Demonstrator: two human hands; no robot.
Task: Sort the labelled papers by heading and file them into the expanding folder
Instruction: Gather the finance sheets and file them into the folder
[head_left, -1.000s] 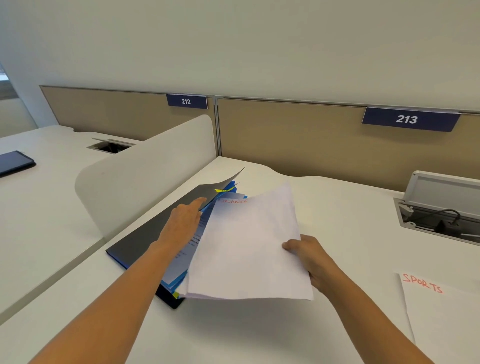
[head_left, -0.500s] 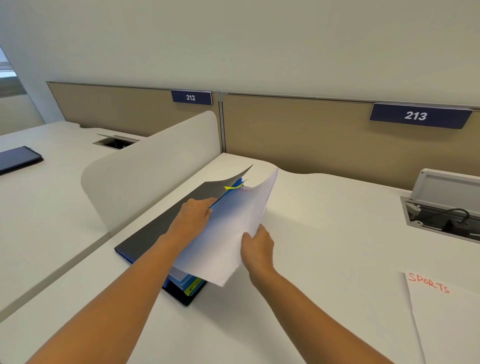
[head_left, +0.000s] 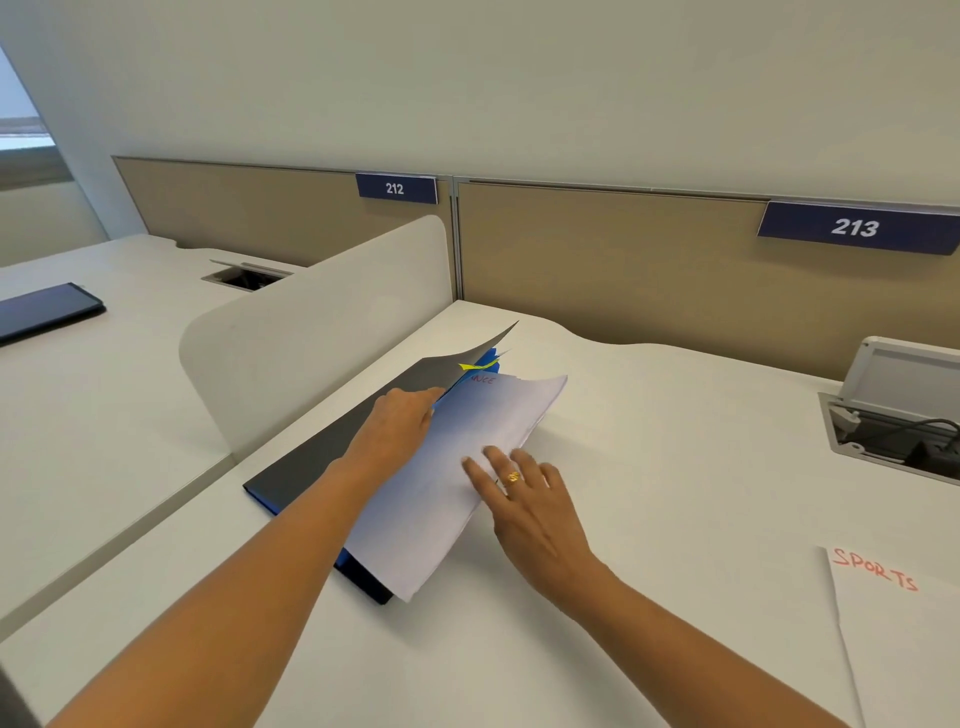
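Head view: white curved divider panel (head_left: 311, 332) stands just left of the dark grey expanding folder (head_left: 332, 447) on the white bench (head_left: 675, 467). White sheet headed SPORTS (head_left: 904, 649) lies well apart, right. Left hand (head_left: 395, 431) at the raised cover, fingertips hidden, grip unclear. Right hand (head_left: 524, 499), fingers straight, presses the white paper sheet (head_left: 467, 457), which is partly inside the folder; long axis runs away, slightly rightward.

You can read 212 on the blue plate (head_left: 396, 188) and 213 on the other plate (head_left: 854, 227) — both on the partition. SPORTS in red heads the right sheet (head_left: 898, 639); the filed sheet (head_left: 457, 467) shows only "NCE".
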